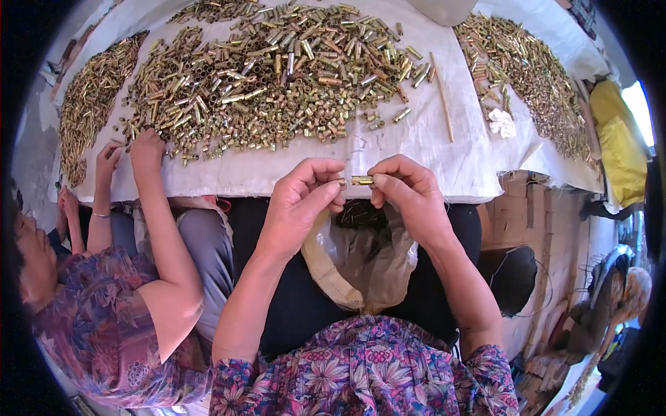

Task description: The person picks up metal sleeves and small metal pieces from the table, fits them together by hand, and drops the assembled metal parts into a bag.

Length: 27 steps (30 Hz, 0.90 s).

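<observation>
At nine o'clock a co-worker's hand (pixel 147 149) picks at the edge of the big pile of brass tubes (pixel 270 69). Moving to centre: the left hand (pixel 298 201) has its fingers pinched together against one end of a small brass tube (pixel 362 180), and the right hand (pixel 409 191) is clamped on the other end, holding it level just above the open plastic bag (pixel 361 260) in the lap. Risk here: the grip is fingertip-only, so a slip could drop the tube past the bag's mouth onto the dark lap or the floor. The table (pixel 416 149) wears a white woven sheet; a thin wooden stick (pixel 442 97) lies at one o'clock, another brass heap (pixel 527 76) at two. Far right, stacked cardboard (pixel 517 201) and yellow cloth (pixel 617 139) crowd a cluttered workroom.
</observation>
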{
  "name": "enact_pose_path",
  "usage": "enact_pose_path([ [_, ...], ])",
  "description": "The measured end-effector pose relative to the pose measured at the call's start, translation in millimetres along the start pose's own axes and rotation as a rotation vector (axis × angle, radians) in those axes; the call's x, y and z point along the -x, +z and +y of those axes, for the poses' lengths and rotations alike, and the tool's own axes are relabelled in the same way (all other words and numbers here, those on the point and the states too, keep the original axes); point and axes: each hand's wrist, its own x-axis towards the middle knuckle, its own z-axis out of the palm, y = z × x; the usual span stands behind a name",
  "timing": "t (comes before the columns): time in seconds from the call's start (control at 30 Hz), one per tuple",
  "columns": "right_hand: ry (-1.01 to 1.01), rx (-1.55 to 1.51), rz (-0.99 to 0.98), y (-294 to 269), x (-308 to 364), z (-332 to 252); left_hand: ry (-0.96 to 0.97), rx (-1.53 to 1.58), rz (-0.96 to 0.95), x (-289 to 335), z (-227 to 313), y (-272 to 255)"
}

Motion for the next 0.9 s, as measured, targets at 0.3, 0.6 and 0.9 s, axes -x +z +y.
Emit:
enact_pose_path([
  [0.3, 0.083, -0.244, -0.051, 8, 12, 5, -0.013, 0.104, -0.084, 5, -3, -4],
  [0.6, 0.174, -0.391, -0.206, 2, 16, 11, 0.004, 0.047, -0.259, 10, -3, -11],
  [0.9, 0.143, -0.345, -0.228, 10, 36, 6, -0.017, 0.211, -0.381, 13, -21, -11],
])
